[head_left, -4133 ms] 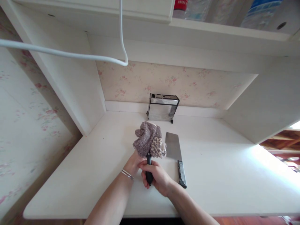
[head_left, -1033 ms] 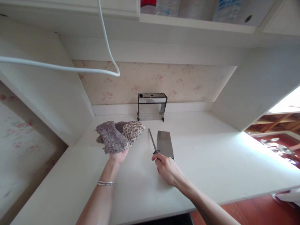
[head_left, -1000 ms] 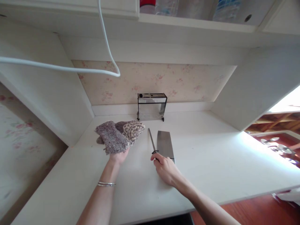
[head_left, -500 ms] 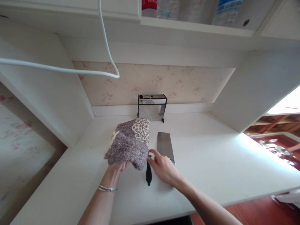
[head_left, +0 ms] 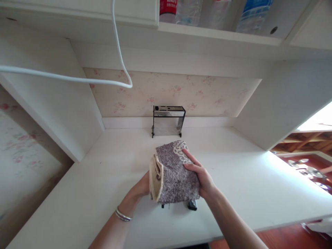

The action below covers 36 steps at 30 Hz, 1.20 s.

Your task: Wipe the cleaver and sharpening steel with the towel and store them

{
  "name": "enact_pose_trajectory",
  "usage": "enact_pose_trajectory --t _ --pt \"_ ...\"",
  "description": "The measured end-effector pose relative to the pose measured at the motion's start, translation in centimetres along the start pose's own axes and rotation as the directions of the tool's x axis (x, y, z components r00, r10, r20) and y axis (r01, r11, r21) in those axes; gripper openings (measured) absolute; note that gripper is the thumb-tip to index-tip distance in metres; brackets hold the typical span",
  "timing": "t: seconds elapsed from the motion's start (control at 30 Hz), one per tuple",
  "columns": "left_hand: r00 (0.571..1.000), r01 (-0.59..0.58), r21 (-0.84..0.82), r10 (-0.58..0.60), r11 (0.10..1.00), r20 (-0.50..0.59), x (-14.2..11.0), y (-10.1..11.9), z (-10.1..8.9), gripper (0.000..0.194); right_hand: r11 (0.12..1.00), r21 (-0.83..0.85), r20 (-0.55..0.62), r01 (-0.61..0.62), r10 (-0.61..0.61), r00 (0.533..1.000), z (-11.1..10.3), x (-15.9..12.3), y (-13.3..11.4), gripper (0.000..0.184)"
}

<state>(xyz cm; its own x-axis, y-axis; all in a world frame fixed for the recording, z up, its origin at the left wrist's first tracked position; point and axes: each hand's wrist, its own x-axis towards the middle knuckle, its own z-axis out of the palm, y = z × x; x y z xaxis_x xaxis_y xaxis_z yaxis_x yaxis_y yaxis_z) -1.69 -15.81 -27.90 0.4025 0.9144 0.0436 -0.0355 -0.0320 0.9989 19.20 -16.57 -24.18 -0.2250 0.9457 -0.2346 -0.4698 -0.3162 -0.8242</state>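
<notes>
Both my hands hold a folded grey-brown patterned cloth [head_left: 173,174] above the white counter [head_left: 103,180]. My left hand [head_left: 141,186] grips its left edge from below, a silver bangle on that wrist. My right hand [head_left: 198,173] lies on the cloth's right side with its fingers curled over the top. The cloth hides the cleaver and the sharpening steel; only the dark end of the cleaver handle [head_left: 192,205] and the tip of the steel's handle [head_left: 162,206] stick out beneath it.
A shiny metal knife holder [head_left: 168,120] stands against the floral back wall. A white cable [head_left: 77,79] hangs across the upper left. Bottles [head_left: 207,10] sit on the shelf overhead. White side panels close in the counter on both sides.
My left hand carried the cloth from the left to over the cleaver and steel. My right hand let go of the steel and came onto the cloth.
</notes>
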Motion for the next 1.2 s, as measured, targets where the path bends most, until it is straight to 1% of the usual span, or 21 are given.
enact_pose_trajectory --t 0.07,0.1,0.17,0.23,0.27,0.33,0.4,0.43,0.5,0.57,0.63,0.7,0.77,0.8,0.83,0.87,0.93,0.97,1.0,1.07,1.2 --pt "0.995 -0.052 -0.029 0.054 0.998 0.084 0.1 0.3 0.7 0.081 0.998 0.008 0.028 0.065 -0.065 0.998 -1.5 -0.2 -2.0 0.073" --pt "0.991 -0.059 -0.05 0.065 0.997 0.121 0.3 0.4 0.9 0.086 0.994 0.002 0.034 0.112 -0.112 0.993 -2.3 -0.5 -3.1 0.072" --pt "0.988 -0.027 -0.063 0.036 0.998 0.151 0.6 0.5 1.1 0.079 0.974 -0.036 0.012 0.222 -0.221 0.975 -4.3 -1.1 -5.2 0.068" --pt "0.995 0.016 -0.014 -0.015 1.0 0.098 0.8 0.4 0.9 0.064 0.947 -0.11 -0.048 0.303 -0.309 0.95 -6.9 -1.8 -6.9 0.065" --pt "0.998 0.031 0.024 -0.032 0.999 0.051 1.0 0.3 0.7 0.057 0.938 -0.162 -0.083 0.305 -0.321 0.943 -8.5 -2.2 -7.5 0.066" --pt "0.998 0.038 0.09 -0.034 0.995 -0.049 1.2 0.0 0.0 0.045 0.931 -0.302 -0.158 0.204 -0.259 0.953 -12.0 -2.8 -8.0 0.071" --pt "0.991 0.033 0.141 -0.013 0.989 -0.136 1.4 -0.2 -0.9 0.037 0.88 -0.475 -0.241 -0.008 -0.122 0.963 -15.6 -3.2 -7.8 0.077" --pt "0.986 0.034 0.168 -0.006 0.985 -0.167 1.4 -0.4 -1.4 0.035 0.825 -0.558 -0.288 -0.092 -0.089 0.953 -17.2 -3.3 -7.4 0.078" --pt "0.98 0.064 0.213 -0.021 0.975 -0.196 1.4 -0.8 -2.6 0.03 0.668 -0.72 -0.373 -0.188 -0.143 0.917 -20.0 -3.4 -6.6 0.076" --pt "0.977 0.125 0.24 -0.078 0.963 -0.197 1.1 -1.3 -3.6 0.028 0.471 -0.858 -0.364 -0.203 -0.281 0.888 -21.9 -3.3 -5.8 0.072" --pt "0.966 0.192 0.237 -0.142 0.952 -0.214 0.7 -1.8 -4.2 0.03 0.256 -0.947 -0.291 -0.196 -0.415 0.862 -22.5 -3.0 -5.3 0.068" --pt "0.952 0.235 0.208 -0.183 0.949 -0.244 0.4 -2.1 -4.4 0.033 0.068 -0.971 -0.228 -0.229 -0.556 0.799 -22.0 -2.9 -5.2 0.063" --pt "0.945 0.247 0.193 -0.192 0.95 -0.263 0.2 -2.2 -4.2 0.034 -0.036 -0.96 -0.177 -0.279 -0.694 0.698 -20.3 -2.9 -5.3 0.055" --pt "0.944 0.247 0.203 -0.189 0.947 -0.27 0.1 -2.1 -4.0 0.035 -0.063 -0.96 -0.144 -0.272 -0.722 0.676 -19.1 -3.1 -5.4 0.05" --pt "0.943 0.249 0.223 -0.184 0.942 -0.276 0.1 -2.1 -3.9 0.035 -0.088 -0.968 -0.104 -0.235 -0.712 0.695 -17.6 -3.2 -5.4 0.045" --pt "0.942 0.253 0.246 -0.18 0.936 -0.284 0.1 -2.0 -3.7 0.034 -0.115 -0.981 -0.046 -0.157 -0.647 0.761 -15.9 -3.4 -5.4 0.04" --pt "0.939 0.263 0.282 -0.178 0.923 -0.294 0.1 -2.0 -3.5 0.034 -0.19 -0.981 0.109 0.042 -0.363 0.925 -12.6 -3.6 -5.1 0.033" --pt "0.939 0.269 0.293 -0.182 0.917 -0.293 0.2 -2.1 -3.4 0.034 -0.23 -0.966 0.171 0.12 -0.218 0.961 -11.0 -3.6 -4.8 0.031" --pt "0.939 0.273 0.305 -0.184 0.913 -0.289 0.2 -2.1 -3.4 0.034 -0.263 -0.948 0.211 0.182 -0.089 0.973 -9.6 -3.5 -4.5 0.03" --pt "0.944 0.272 0.329 -0.185 0.904 -0.273 0.1 -2.2 -3.4 0.034 -0.311 -0.912 0.25 0.267 0.092 0.964 -7.5 -2.9 -3.9 0.034" --pt "0.952 0.258 0.359 -0.171 0.897 -0.256 -0.1 -2.1 -3.5 0.034 -0.367 -0.864 0.264 0.345 0.255 0.93 -5.7 -1.5 -3.1 0.047"
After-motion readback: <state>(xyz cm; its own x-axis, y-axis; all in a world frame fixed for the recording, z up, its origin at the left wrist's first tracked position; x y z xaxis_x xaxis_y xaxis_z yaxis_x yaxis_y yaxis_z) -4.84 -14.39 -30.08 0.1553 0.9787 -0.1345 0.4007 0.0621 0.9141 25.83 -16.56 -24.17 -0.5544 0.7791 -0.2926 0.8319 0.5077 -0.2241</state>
